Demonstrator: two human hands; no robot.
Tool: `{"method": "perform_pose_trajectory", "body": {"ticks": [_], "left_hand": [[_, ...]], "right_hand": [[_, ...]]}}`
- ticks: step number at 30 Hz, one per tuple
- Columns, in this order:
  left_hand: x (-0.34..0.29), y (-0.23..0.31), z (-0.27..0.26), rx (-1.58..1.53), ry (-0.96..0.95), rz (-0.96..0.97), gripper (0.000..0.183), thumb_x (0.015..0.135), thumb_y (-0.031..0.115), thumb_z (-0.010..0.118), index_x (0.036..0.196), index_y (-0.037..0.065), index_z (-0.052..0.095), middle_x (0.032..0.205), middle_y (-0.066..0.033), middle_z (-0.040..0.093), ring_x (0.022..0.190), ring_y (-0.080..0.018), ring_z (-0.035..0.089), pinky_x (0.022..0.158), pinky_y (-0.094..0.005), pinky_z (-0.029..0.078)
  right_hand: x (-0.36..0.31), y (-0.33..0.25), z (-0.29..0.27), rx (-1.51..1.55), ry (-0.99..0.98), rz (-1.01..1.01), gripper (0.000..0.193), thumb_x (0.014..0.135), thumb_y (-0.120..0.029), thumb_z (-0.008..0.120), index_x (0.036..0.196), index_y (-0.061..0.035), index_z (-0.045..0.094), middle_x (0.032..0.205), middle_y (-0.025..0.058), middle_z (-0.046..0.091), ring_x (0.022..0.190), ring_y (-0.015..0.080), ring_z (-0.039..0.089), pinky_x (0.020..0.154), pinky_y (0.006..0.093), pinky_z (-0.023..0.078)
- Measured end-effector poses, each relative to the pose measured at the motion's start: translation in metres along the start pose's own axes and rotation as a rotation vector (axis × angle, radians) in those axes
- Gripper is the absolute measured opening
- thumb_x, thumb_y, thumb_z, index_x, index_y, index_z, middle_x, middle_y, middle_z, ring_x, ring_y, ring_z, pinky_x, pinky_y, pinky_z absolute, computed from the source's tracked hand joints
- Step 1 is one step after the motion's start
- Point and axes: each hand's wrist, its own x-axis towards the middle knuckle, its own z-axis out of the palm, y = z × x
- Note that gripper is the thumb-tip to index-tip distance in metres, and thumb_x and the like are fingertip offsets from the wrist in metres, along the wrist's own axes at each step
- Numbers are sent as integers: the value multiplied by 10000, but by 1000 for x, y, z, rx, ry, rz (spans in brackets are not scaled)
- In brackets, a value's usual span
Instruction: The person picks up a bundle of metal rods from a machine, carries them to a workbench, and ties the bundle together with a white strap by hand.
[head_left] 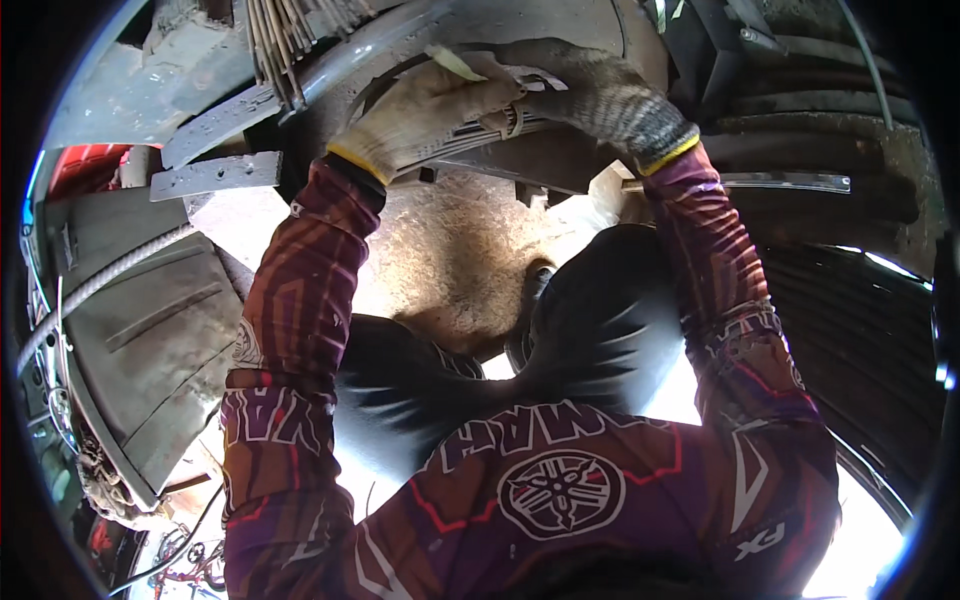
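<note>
My left hand (435,110), in a pale work glove with a yellow cuff, is closed over a bundle of thin grey rods (540,126) at the top centre. A narrow tan loop (515,122) goes around the rods beside its fingers. My right hand (600,92), in a dirty grey knit glove, meets the left from the other side with its fingers bent in. What those fingers pinch is hidden. A crumpled whitish scrap (540,77) shows between the two hands. One pale, leaf-like strip (455,63) sticks up behind the left glove.
Many slender brown rods (270,45) hang at the upper left, near a curved metal bar (340,50). A flat drilled metal plate (215,177) lies left of my left wrist. Past my right wrist extends a metal strip (785,182). Dark ridged panels (830,320) line the right side.
</note>
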Motion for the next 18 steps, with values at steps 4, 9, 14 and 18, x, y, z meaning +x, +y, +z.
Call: {"method": "perform_pose_trajectory", "body": {"ticks": [4,9,14,18], "left_hand": [[3,1,2,78,16,-54,297,979,307,672,1114,46,713,957,-61,742,895,-141,705,856,-284,550],[0,16,8,221,181,-127,329,980,325,643,1130,41,712,936,-68,737,882,-141,699,839,-280,540],[9,25,4,284,62,-143,227,950,206,669,1066,19,727,932,-78,736,832,-146,692,815,-273,561],[18,-6,-9,7,37,-84,175,885,132,703,1015,21,741,906,-65,729,836,-159,685,793,-286,554]], "right_hand": [[12,-14,-2,-101,-232,88,425,938,-317,687,1301,-103,635,1262,163,655,1176,292,634,1015,384,488],[2,-32,-21,-4,-172,99,367,961,-407,643,1175,-118,716,1028,123,724,973,268,700,875,394,535],[-11,-50,-13,-62,-162,-94,303,940,-339,668,1103,-89,719,975,134,714,892,291,700,813,390,552],[-8,-65,-12,-140,-244,-80,281,926,-315,685,1085,-87,725,973,134,712,908,297,697,818,391,552]]}}
